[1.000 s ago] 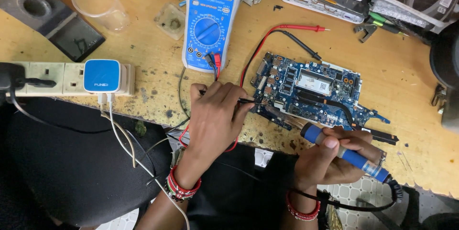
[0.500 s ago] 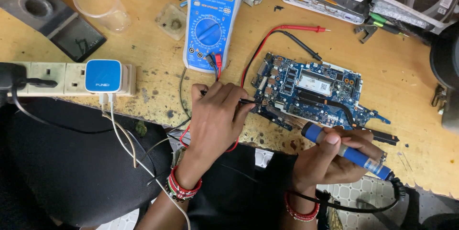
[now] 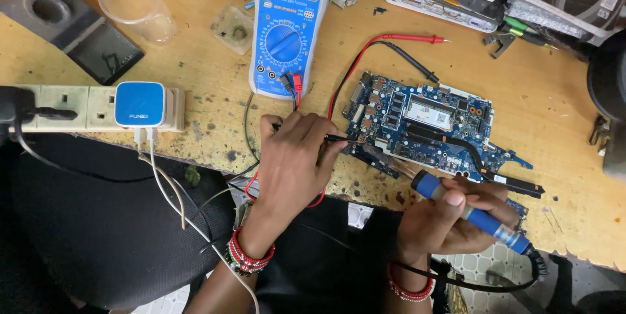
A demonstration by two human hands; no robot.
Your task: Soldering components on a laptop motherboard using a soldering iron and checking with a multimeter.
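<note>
Blue rectangular circuit board (image 3: 430,128) near wooden bench edge (image 3: 365,190); I see left hand (image 3: 297,157) pinching thin probe (image 3: 339,138) on it, right hand (image 3: 450,219) gripping blue-handled soldering iron (image 3: 469,213) beside.

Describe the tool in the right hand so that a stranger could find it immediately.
Start at the blue circuit board on the wooden bench. Just below its lower edge, the right hand grips a pen-shaped tool. Its blue handle and the black cable at its back set it apart from the thin probe in the left hand.
</note>
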